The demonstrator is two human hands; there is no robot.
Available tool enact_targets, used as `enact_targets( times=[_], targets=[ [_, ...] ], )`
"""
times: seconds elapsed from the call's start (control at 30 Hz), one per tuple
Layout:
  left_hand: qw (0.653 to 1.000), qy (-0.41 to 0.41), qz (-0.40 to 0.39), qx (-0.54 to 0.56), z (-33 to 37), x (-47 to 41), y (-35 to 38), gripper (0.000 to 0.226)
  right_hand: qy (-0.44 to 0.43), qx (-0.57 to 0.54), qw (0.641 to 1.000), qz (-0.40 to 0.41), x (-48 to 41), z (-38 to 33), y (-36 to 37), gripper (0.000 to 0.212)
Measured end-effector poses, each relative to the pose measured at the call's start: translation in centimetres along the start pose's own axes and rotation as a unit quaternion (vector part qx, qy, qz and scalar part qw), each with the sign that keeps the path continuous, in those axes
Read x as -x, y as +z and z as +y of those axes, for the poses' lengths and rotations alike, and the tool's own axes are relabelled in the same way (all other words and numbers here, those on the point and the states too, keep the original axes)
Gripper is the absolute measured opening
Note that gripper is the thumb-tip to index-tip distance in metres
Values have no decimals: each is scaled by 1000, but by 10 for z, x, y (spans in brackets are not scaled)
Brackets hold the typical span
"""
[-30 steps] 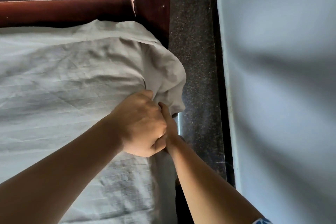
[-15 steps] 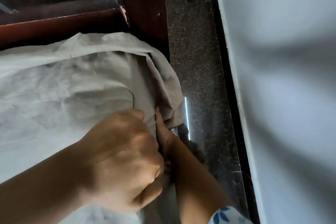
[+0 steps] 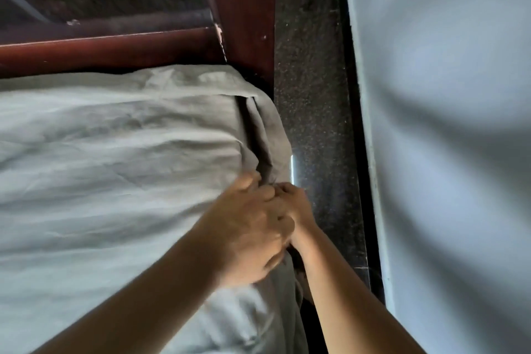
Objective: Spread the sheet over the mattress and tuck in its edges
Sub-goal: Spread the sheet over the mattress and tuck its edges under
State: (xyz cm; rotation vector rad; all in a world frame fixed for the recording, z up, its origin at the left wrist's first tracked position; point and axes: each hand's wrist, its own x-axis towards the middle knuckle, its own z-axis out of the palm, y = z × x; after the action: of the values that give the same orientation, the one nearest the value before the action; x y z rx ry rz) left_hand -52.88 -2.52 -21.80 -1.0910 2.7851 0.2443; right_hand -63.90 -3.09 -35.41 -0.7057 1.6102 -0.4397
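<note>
Together, left hand (image 3: 250, 227), right hand (image 3: 294, 205), gripping sheet (image 3: 115, 152)

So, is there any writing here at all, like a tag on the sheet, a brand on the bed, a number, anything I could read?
None can be read.
The sheet shows no tag or print.
The wooden bed frame bears only pale scuffs.
The speckled floor and the wall carry no lettering.
The left hand and right hand grip the sheet's edge and hide a little of it.
</note>
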Motion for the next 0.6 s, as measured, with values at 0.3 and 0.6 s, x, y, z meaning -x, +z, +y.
enact_targets(
  times=[0.3, 0.6],
  targets=[
    [999, 41, 14, -27, 87, 91, 21, 16, -20, -28, 998, 53, 71, 79, 12, 28],
    [995, 52, -16, -87, 124, 128, 24, 26, -31, 19, 997, 75, 121, 146, 9, 34]
  ],
)
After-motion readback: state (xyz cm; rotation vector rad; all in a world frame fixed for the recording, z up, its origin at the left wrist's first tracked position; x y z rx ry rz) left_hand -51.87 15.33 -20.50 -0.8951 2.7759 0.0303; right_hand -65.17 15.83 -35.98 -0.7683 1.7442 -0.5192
